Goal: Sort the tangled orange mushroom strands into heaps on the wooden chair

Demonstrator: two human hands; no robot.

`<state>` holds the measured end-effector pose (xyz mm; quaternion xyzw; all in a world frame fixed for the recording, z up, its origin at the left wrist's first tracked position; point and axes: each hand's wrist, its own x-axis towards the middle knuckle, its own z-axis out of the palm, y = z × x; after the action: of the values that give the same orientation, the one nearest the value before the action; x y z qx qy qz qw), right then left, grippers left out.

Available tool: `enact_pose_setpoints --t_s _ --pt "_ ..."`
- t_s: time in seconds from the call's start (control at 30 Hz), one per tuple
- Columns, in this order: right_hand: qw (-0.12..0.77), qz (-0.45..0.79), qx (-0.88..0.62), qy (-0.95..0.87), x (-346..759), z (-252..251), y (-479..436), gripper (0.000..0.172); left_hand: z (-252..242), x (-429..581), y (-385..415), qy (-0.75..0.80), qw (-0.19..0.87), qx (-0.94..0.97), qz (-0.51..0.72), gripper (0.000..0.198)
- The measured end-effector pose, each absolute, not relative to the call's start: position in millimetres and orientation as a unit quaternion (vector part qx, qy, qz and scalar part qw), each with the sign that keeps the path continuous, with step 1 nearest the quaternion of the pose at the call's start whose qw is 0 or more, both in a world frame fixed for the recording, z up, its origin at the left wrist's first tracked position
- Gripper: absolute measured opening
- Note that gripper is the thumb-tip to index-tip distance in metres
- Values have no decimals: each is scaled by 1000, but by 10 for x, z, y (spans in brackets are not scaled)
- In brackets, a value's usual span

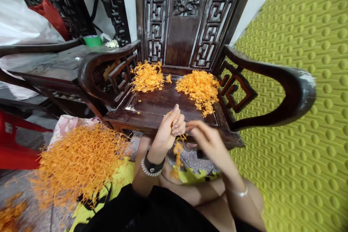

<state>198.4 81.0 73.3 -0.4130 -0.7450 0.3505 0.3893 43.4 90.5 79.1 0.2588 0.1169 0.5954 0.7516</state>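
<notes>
Two bare hands are raised close together just above the front edge of the seat of a dark carved-wood armchair. The left hand stands nearly upright, its forearm rising from the lap, with the fingers curled and closed in a pinch on a thin tuft of orange strands. A black wristwatch and a pearl bracelet circle the left wrist. The right hand reaches in from the lower right, its forearm slanting upward and a silver bangle at the wrist. This hand is open, palm down, with the fingers extended and slightly curved toward the left hand; the blur hides whether they touch any strand. The tuft hangs between and below the two hands, above the person's lap.

Beyond the hands, two heaps of orange strands lie well apart on the seat, one toward the left armrest and one toward the right armrest. A much larger orange mass spreads over a pink floral cloth and the floor at lower left, beside the crossed bare legs. A yellow-green studded mat fills the right side, and a dark carved desk stands at upper left.
</notes>
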Motion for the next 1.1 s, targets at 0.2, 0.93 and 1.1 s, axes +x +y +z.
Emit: enact_pose_setpoints --t_s 0.2,0.93,1.1 --pt "480 320 -473 -666 1534 428 403 20 737 497 922 148 756 192 608 52" --pt "796 335 -382 -329 1568 525 355 47 1187 1297 1273 40 931 154 330 51" --pt "809 269 -398 -338 1608 547 230 46 1194 1430 1469 137 872 233 407 48"
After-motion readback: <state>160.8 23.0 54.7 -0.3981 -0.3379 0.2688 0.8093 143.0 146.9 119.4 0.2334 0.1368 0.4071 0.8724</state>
